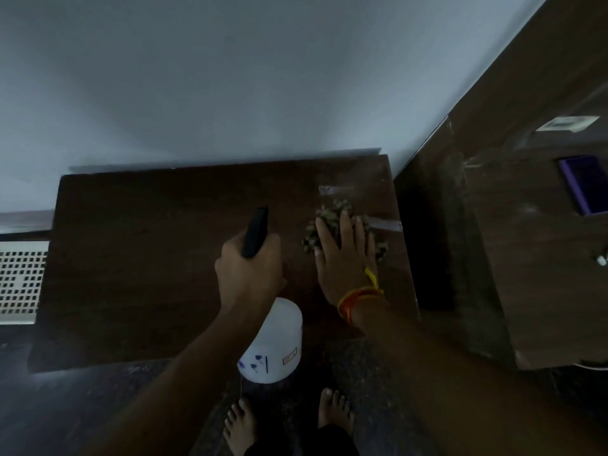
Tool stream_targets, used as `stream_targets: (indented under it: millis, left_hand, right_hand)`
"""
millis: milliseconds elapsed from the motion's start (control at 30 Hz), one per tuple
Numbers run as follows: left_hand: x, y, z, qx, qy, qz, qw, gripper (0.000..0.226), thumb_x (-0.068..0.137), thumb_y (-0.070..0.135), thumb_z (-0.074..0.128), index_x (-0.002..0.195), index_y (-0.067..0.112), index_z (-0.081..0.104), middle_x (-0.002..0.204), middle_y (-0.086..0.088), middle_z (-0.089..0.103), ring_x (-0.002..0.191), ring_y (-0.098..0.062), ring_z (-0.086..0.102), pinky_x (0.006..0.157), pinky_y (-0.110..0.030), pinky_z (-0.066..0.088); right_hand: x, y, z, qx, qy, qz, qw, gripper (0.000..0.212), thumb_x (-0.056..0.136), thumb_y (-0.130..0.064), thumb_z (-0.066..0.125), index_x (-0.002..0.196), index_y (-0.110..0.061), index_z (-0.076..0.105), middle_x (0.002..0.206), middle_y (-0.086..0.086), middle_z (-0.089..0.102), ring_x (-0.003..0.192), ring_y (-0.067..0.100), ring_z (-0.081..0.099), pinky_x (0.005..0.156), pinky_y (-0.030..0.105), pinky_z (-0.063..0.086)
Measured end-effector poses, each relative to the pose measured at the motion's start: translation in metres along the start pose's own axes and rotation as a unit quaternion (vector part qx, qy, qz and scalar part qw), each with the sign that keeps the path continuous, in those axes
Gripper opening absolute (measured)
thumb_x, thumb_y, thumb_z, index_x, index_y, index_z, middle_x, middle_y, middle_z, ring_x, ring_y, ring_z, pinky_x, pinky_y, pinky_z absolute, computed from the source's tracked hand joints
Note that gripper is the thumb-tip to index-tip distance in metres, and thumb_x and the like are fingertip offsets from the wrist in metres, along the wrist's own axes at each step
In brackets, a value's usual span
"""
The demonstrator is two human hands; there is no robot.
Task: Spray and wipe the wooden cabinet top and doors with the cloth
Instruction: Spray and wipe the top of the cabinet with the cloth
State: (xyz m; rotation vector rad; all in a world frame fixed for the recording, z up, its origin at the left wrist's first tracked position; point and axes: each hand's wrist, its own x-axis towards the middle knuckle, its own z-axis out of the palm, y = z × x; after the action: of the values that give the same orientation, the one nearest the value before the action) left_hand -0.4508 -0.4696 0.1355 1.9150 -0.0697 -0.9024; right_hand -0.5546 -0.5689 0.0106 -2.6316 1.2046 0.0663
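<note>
The dark wooden cabinet top fills the middle of the head view, seen from above. My left hand grips the black trigger head of a white spray bottle, whose nozzle points away over the top. My right hand, with orange threads at the wrist, lies flat with straight fingers on a crumpled patterned cloth at the right part of the top. The cabinet doors are hidden below the top.
A taller dark wooden unit stands close on the right, with a purple object and a white label on it. A pale wall rises behind. A white perforated panel is at the left. My bare feet stand on the dark floor.
</note>
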Motion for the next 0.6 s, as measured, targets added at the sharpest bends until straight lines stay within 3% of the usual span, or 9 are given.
stream_targets:
  millis: [367, 600]
  left_hand:
    - [0.022, 0.008, 0.003, -0.010, -0.010, -0.006, 1.000, 0.009, 0.092, 0.016, 0.057, 0.083, 0.014, 0.058, 0.070, -0.009, 0.056, 0.058, -0.019, 0.055, 0.051, -0.029, 0.046]
    - [0.031, 0.010, 0.006, 0.012, -0.003, 0.013, 1.000, 0.014, 0.091, 0.015, 0.056, 0.079, 0.008, 0.057, 0.064, -0.010, 0.054, 0.055, -0.021, 0.054, 0.043, -0.020, 0.044]
  right_hand:
    - [0.024, 0.000, -0.001, 0.003, 0.003, 0.009, 1.000, 0.059, 0.092, -0.039, 0.048, 0.146, -0.034, 0.025, 0.155, 0.013, 0.019, 0.142, 0.038, 0.015, 0.113, 0.056, 0.017]
    - [0.087, -0.002, -0.014, 0.016, -0.009, 0.008, 1.000, 0.057, 0.096, -0.040, 0.037, 0.148, -0.036, 0.015, 0.159, 0.010, 0.003, 0.145, 0.034, -0.002, 0.116, 0.051, 0.002]
